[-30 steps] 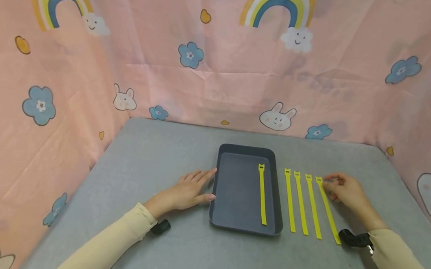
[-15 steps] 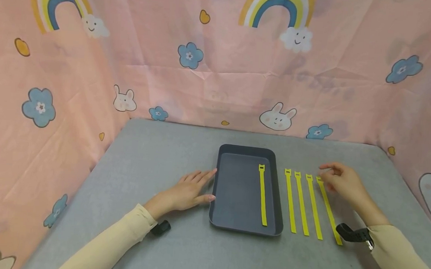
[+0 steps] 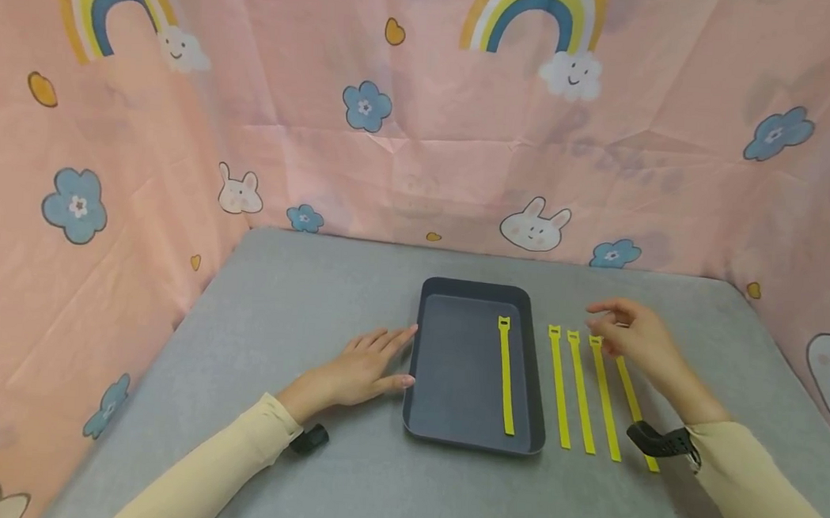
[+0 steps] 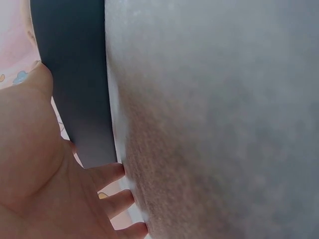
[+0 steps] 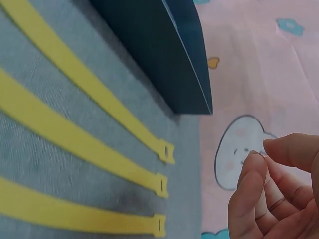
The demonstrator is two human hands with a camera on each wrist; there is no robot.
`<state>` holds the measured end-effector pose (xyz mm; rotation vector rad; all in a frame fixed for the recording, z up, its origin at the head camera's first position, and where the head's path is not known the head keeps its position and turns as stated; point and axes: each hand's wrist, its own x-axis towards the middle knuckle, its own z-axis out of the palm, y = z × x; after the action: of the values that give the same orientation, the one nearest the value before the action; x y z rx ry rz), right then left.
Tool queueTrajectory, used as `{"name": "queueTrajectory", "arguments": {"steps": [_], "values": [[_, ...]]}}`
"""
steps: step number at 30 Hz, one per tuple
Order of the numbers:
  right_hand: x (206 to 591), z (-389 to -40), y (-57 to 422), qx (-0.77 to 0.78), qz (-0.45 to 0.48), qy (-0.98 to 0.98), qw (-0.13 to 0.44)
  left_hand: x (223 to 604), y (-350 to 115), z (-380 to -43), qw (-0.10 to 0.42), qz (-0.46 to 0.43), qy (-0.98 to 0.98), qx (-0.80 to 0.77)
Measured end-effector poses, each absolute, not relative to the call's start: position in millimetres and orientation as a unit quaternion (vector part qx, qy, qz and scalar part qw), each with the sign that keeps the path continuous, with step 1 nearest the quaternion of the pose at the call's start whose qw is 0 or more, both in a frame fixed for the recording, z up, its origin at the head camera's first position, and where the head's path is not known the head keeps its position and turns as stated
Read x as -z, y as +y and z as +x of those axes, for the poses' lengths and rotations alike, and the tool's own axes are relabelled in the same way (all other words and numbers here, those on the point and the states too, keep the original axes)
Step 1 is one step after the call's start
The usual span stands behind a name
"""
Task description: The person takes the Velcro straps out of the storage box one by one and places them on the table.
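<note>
A dark grey rectangular tray (image 3: 454, 372) lies on the table with one yellow hook-and-loop cable tie (image 3: 506, 379) along its right side. My left hand (image 3: 358, 373) rests at the tray's left wall, fingers extended and fingertips right at the rim. In the left wrist view its fingers (image 4: 107, 174) lie along the dark wall. Several more yellow cable ties (image 3: 560, 391) form a row right of the tray. Over the heads of the rightmost ones hovers my right hand (image 3: 635, 336), fingers loosely bent and holding nothing. It partly hides the outermost tie (image 3: 628, 387).
Grey cloth covers the table (image 3: 299, 284). Pink printed curtain (image 3: 420, 172) encloses the back and both sides. A black wrist device (image 3: 664, 442) on the right arm overlaps the outermost tie in the head view.
My right hand has risen from beside the outermost tie's head and moved left over the row, carrying nothing. The left hand, the tray and the ties stay put.
</note>
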<state>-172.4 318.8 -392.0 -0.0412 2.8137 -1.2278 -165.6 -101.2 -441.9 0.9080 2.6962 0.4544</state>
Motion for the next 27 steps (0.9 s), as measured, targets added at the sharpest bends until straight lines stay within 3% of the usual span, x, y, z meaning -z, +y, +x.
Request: {"name": "queueTrajectory", "arguments": {"steps": [27], "values": [[383.5,-177.7,274.3,0.434,-0.038,0.898,0.063,441.0,-101.2,-166.1,0.128,0.316,0.927,-0.159]]}}
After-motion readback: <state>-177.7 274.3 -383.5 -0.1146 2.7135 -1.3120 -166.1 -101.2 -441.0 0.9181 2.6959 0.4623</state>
